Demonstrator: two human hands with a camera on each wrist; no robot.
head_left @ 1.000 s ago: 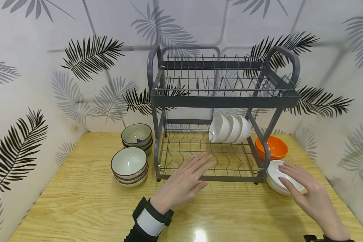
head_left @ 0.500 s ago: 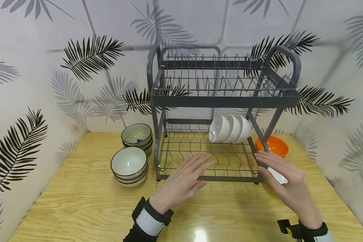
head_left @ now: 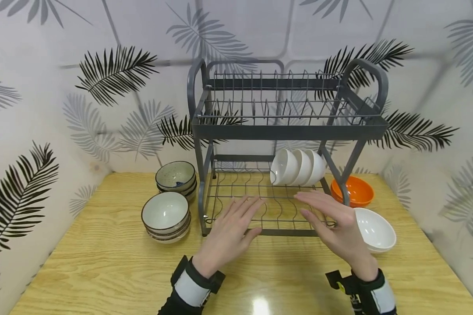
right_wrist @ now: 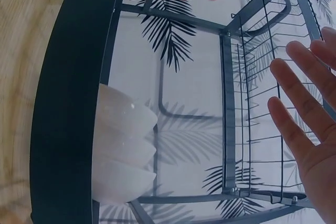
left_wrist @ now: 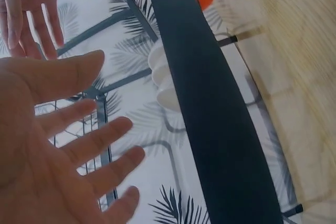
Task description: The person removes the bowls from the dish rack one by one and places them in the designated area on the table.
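Observation:
My left hand [head_left: 229, 232] hovers in front of the lower shelf of a dark grey two-tier dish rack [head_left: 289, 132], its fingers straight and holding nothing. To its right, my right hand [head_left: 340, 229] hangs before the same shelf with extended fingers, also holding nothing. Three white bowls [head_left: 284, 167] stand on edge in a row at the right of the lower shelf; the right wrist view shows these bowls [right_wrist: 123, 145] from the side. Just beyond my right hand, a white bowl [head_left: 375, 229] sits upright on the table, partly covered by that hand.
Orange bowls [head_left: 358, 191] are stacked at the right behind the rack's leg. Left of the rack stand a stack of dark-rimmed white bowls [head_left: 165, 213] and a stack of speckled greenish bowls [head_left: 176, 176]. The wooden table [head_left: 102, 262] meets a leaf-patterned wall covering [head_left: 102, 131].
My right hand has moved left, from over the white bowl at the right to before the rack, uncovering that bowl. My left hand has barely moved.

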